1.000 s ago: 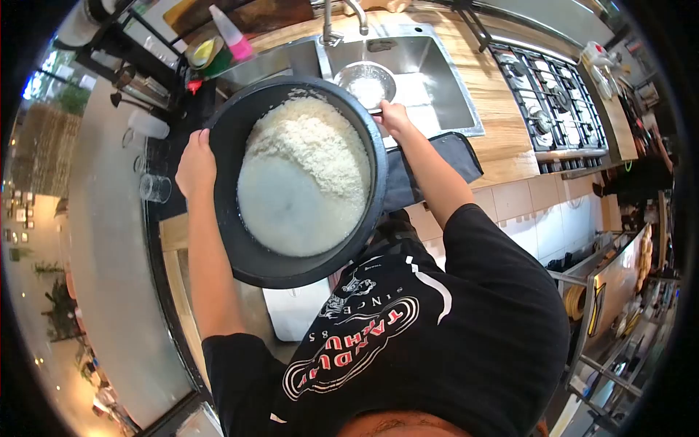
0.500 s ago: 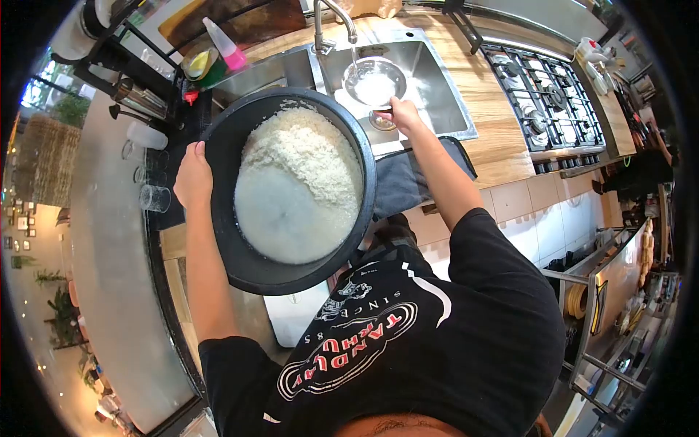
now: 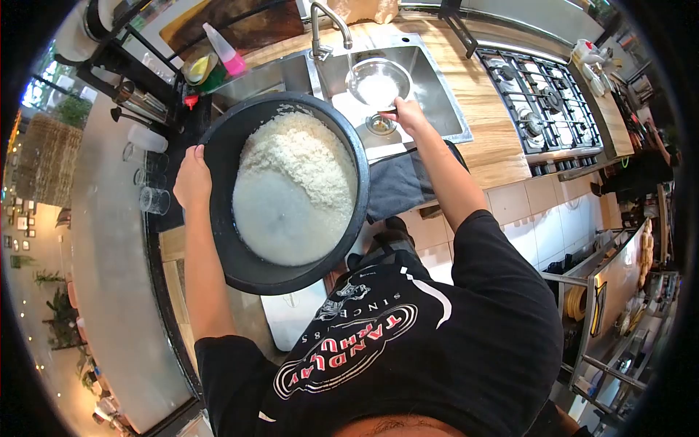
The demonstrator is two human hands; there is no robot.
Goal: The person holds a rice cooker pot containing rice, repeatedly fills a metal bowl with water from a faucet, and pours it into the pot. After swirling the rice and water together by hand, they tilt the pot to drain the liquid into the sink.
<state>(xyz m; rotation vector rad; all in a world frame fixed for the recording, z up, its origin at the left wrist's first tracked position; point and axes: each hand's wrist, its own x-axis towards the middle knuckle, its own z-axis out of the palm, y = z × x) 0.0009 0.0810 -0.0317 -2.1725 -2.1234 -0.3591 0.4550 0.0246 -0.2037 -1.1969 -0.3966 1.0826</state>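
Note:
My left hand (image 3: 193, 177) is closed on the left rim of a big dark pot (image 3: 251, 269). Inside the pot, white rice (image 3: 302, 149) is heaped toward the far right side, and cloudy water (image 3: 280, 226) covers the nearer part. The pot tilts beside the sink. My right hand (image 3: 405, 116) pinches the near edge of a shiny metal bowl (image 3: 380, 81), which hangs over the sink basin (image 3: 440, 109). Above the bowl, water runs from the tap (image 3: 333, 18) down to its left side.
A dark grey cloth (image 3: 404, 182) hangs over the counter edge by the sink. A gas stove (image 3: 546, 102) stands to the right. Glasses (image 3: 154, 200) and a pink-filled squeeze bottle (image 3: 231, 62) are at the left. A white board (image 3: 291, 317) lies under the pot's near side.
The metal bowl has shifted slightly right in the sink, showing more of the drain. The pot has moved a little left. Both hands keep their hold.

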